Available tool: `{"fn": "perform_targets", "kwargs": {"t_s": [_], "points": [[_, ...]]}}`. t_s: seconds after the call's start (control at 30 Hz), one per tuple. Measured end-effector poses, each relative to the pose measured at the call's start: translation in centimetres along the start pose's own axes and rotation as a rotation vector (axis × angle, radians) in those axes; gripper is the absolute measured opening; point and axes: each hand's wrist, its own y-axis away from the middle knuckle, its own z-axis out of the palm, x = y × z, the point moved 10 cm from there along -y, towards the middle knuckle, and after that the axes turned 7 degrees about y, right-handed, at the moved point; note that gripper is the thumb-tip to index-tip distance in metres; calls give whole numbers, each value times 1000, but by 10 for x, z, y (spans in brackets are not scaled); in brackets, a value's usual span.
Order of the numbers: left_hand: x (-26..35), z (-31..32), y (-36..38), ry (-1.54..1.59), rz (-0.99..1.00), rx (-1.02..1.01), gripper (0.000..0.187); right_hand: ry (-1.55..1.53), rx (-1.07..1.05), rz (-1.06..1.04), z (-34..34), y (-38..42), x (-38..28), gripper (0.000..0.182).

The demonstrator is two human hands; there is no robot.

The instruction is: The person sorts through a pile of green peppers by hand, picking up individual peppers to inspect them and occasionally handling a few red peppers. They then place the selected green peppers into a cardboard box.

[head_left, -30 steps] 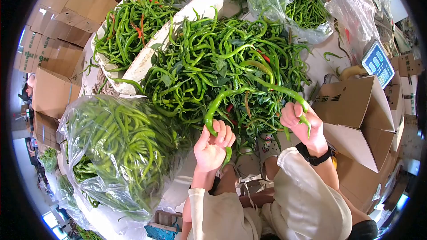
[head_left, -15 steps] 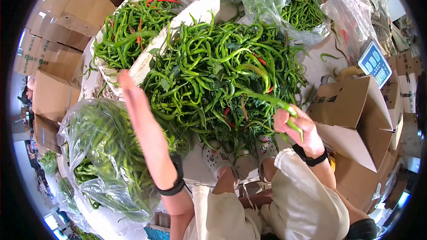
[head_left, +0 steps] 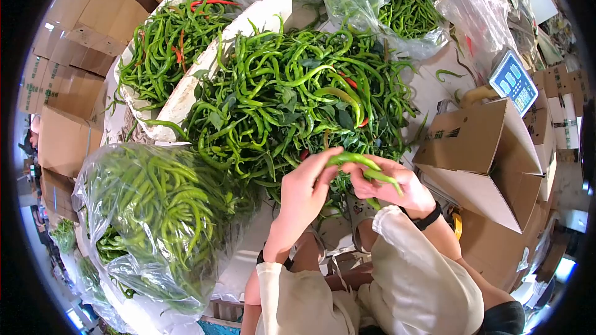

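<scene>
Green peppers [head_left: 355, 159] in right hand [head_left: 402, 185], carton edge [head_left: 453, 169] near, floor [head_left: 429, 94] beside heap [head_left: 279, 111].

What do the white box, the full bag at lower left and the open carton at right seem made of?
White box: probably foam, matte and scuffed, judging by its thick pale walls. Full bag: thin clear plastic, glossy; light glints off its creases. Open carton: matte brown cardboard, with folding flaps and dark print.

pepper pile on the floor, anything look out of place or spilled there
A few red peppers stand out because the pile is mostly green. One curled green pepper lies loose on the pale floor to its right, apart from the rest.
</scene>
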Motion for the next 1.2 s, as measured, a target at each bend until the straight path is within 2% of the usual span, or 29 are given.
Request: {"fn": "perform_targets", "kwargs": {"t_s": [0.03, 0.07, 0.1, 0.13, 0.2, 0.27, 0.4, 0.6, 0.77, 0.87, 0.9, 1.0, 1.07, 1.13, 1.17, 1.2], "points": [[-18, -1, 4, 133, -142, 47, 32, -21, -24, -33, 1, -4, -2, 49], [-38, -8, 9, 317, -197, 165, 28, -43, -48, -66, 3, -6, -4, 59], [-46, -11, 13, 476, -265, 200, 28, -37, -6, -43, 2, -7, -3, 61], [-54, -15, 16, 635, -331, 237, 28, -16, 11, -54, 0, -8, -4, 59], [-68, -13, 21, 739, -442, 226, 30, 24, 41, -77, -6, -10, -4, 55], [-80, -6, 27, 865, -532, 247, 28, -51, 113, -141, -19, -15, -2, 44], [-84, 39, 33, 1074, -581, 6, 28, -166, 195, -228, -33, -22, 5, 34], [-92, 56, 38, 1039, -637, -57, 26, -81, 259, -251, -32, -32, 15, 41], [-84, 54, 39, 865, -638, -60, 23, 313, 355, -188, -33, -26, 20, 40], [-81, 59, 39, 914, -582, -133, 20, 428, 410, -172, -33, -22, 20, 37], [-81, 59, 40, 897, -573, -126, 20, 602, 417, -193, -32, -22, 16, 34], [-79, 57, 47, 876, -577, -139, 18, 621, 375, 2, -30, -14, 23, 33], [-67, 53, 53, 916, -617, -207, 17, 689, 269, -205, -23, -14, 9, 35], [-50, 5, 32, 626, -556, -99, 16, 559, 301, -165, -31, -10, 7, 37], [-40, -37, 16, 586, -451, 73, 18, 646, 313, -207, -31, -6, -4, 39], [-21, -85, -4, 550, -250, 207, 27, 653, 346, -228, -33, -4, -11, 38]]}}
